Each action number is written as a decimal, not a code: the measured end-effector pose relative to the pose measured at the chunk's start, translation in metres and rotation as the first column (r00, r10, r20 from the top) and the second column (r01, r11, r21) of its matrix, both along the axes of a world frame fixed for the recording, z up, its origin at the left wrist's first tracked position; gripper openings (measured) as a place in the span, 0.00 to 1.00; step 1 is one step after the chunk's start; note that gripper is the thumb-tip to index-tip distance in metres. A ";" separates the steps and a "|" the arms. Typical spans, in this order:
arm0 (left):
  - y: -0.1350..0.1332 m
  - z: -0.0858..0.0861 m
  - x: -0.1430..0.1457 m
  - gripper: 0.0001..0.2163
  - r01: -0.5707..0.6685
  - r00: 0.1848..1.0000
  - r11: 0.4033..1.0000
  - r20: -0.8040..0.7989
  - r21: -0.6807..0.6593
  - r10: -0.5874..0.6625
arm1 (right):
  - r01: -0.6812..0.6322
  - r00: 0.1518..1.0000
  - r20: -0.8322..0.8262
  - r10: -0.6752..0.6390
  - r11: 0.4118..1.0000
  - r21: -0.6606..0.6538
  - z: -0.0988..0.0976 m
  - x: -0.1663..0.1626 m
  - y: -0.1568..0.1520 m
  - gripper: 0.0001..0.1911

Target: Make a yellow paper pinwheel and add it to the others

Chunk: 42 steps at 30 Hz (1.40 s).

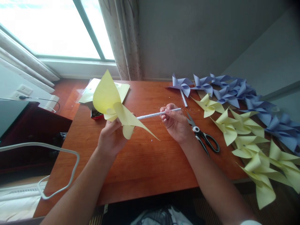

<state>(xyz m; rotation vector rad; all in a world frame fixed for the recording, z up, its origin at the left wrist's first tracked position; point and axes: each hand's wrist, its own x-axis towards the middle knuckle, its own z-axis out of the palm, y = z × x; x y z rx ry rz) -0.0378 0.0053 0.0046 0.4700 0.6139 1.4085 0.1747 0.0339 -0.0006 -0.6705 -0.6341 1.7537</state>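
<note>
My left hand is closed around the middle of a yellow paper pinwheel, held above the wooden table. A thin white rolled-paper stick runs from the pinwheel's centre to the right. My right hand pinches that stick near its far end between thumb and fingers. Both hands hover over the table's middle.
Black-handled scissors lie just right of my right hand. Several finished yellow pinwheels and blue pinwheels are spread along the table's right side. Yellow paper sheets and a small red box lie at the back left. A white cable loops at left.
</note>
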 end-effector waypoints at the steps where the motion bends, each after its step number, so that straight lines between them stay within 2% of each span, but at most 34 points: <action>1: 0.000 0.000 0.000 0.14 -0.013 1.000 1.000 -0.004 -0.007 0.013 | 0.002 1.000 0.002 -0.002 1.000 -0.003 -0.001 -0.001 -0.001 0.11; 4: 0.000 0.004 0.001 0.14 -0.051 0.999 0.998 -0.011 -0.035 0.051 | 0.004 0.997 0.079 -0.006 0.999 0.032 -0.003 -0.005 -0.003 0.11; 7: 0.001 0.008 0.000 0.13 -0.089 0.996 0.995 -0.009 -0.036 0.088 | -0.031 0.956 0.291 -0.016 0.987 0.155 -0.006 -0.008 -0.004 0.12; 10: 0.001 0.010 0.000 0.12 -0.107 0.994 0.994 0.010 -0.028 0.108 | -0.150 0.834 0.550 -0.029 0.949 0.277 -0.007 -0.010 -0.006 0.09; 13: -0.002 0.010 0.004 0.14 -0.056 0.998 0.996 -0.028 -0.064 0.055 | -0.285 0.727 0.686 -0.022 0.900 0.331 -0.007 -0.015 -0.011 0.06; 17: -0.006 0.010 0.011 0.15 0.017 0.997 0.995 -0.067 -0.094 -0.024 | -0.319 0.721 0.692 -0.035 0.870 0.376 -0.010 -0.023 -0.017 0.10; 21: -0.006 0.010 0.007 0.14 -0.019 0.997 0.996 -0.081 -0.089 0.012 | -0.295 0.716 0.694 -0.074 0.870 0.396 -0.011 -0.022 -0.016 0.12; 26: -0.003 0.007 -0.002 0.14 -0.037 0.997 0.995 -0.064 -0.088 0.032 | -0.153 0.825 0.561 -0.066 0.929 0.336 -0.007 -0.018 -0.013 0.09; 33: -0.008 0.007 0.010 0.14 0.051 0.995 0.999 -0.082 -0.012 -0.051 | -0.103 0.906 0.423 -0.024 0.956 0.274 -0.004 -0.019 -0.014 0.09; 37: -0.010 0.005 0.008 0.14 0.093 0.994 0.996 -0.058 0.018 -0.092 | -0.125 0.900 0.435 -0.021 0.944 0.304 -0.004 -0.020 -0.015 0.08; 42: -0.011 0.002 0.005 0.14 0.124 0.992 0.991 -0.035 0.045 -0.123 | -0.157 0.870 0.487 -0.075 0.895 0.418 -0.004 -0.020 -0.016 0.05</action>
